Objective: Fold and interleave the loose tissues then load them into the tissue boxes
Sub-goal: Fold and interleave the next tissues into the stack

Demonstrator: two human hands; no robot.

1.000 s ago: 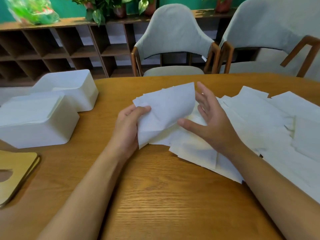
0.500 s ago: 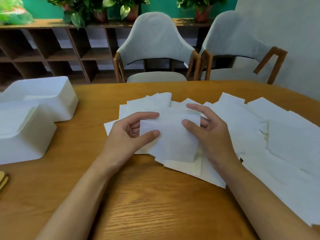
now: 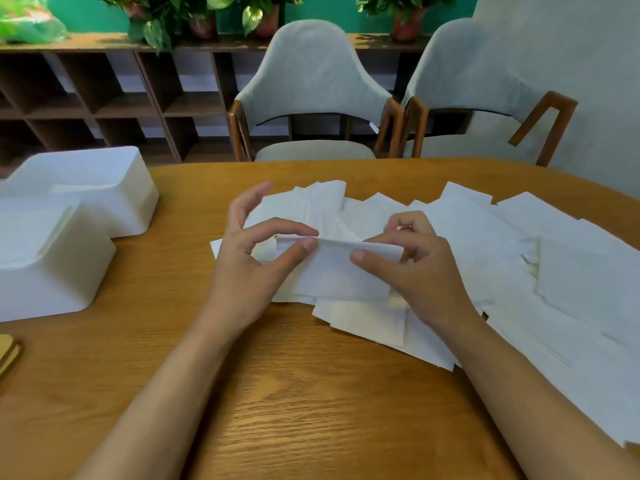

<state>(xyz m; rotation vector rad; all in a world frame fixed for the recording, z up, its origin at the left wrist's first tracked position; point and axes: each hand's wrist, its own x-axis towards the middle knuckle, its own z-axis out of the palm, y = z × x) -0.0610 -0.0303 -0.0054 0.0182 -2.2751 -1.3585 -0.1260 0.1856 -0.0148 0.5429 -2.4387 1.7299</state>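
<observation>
One tissue is in work, and it looks about half done: it is doubled over, with the crease running along its upper edge, and I hold it just above the heap in front of me. My left hand pinches the upper left corner between thumb and forefinger, while the other fingers stand raised and spread. My right hand pinches the upper right end, thumb flat on the near face and fingers curled behind the crease.

Most of the job lies ahead, as I judge it. The loose tissues cover the right half of the table in a wide, overlapping spread, flat and unsorted, and more of them lie under the one I hold. I see no neat interleaved stack anywhere on the wood.

The two tissue boxes stand at my left, well apart from my hands and touching one another. The near box shows something pale and layered inside, perhaps a stack already loaded, but I cannot tell for sure. The far box is open at the top, and I cannot tell what, if anything, it holds. A tan wooden piece, maybe a lid, lies at the table's left edge, so neither box is closed.

What remains: finish this fold, tuck it into the next tissue, repeat through the spread, then load both boxes.
</observation>
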